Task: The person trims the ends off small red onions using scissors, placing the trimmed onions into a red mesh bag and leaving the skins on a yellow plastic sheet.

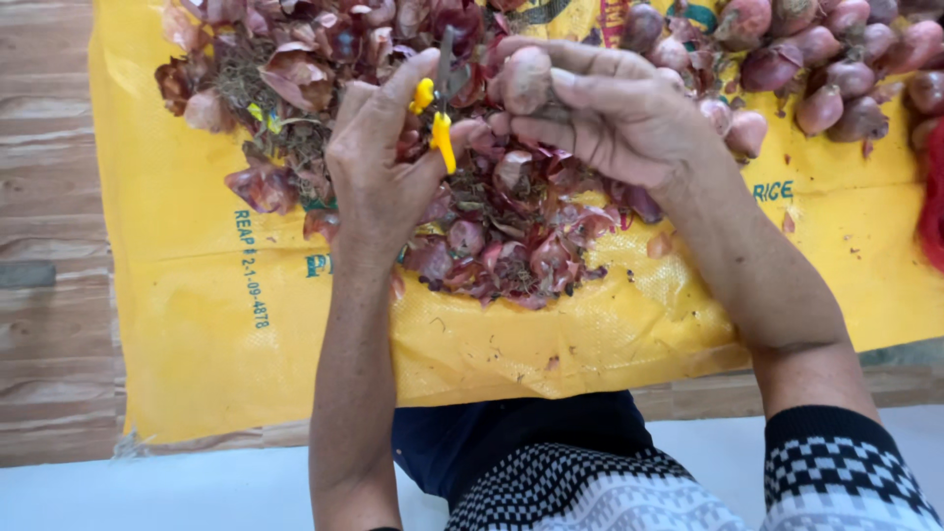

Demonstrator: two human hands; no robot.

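**Trimming shallots over a yellow sack**

So the right hand [600, 113] has its fingers curled tight around one shallot [526, 79], held up just above the middle of the mess, toward the far side of the sack. Right beside it, touching distance, the left hand [379, 162] is wrapped around a small pair of yellow-handled snips [440, 108], thumb and fingers through or over the handles, with the dark blades pointing away, next to the bulb. Can't tell if the blades are actually closed.

Count-wise: one shallot in hand, one pair of snips, two hands. Directly under the hands there's one big heap of peels [492, 226], purplish-red skins mixed with dried roots, way too many to count. Far right there's a pile of whole shallots [836, 69], about a dozen visible, though it runs off the edge.

No bowl or basket here; everything just sits on one flattened yellow woven sack [295, 334] spread on a wooden floor [44, 197]. At the right edge a bit of something red [932, 197] pokes in, can't tell what it is.
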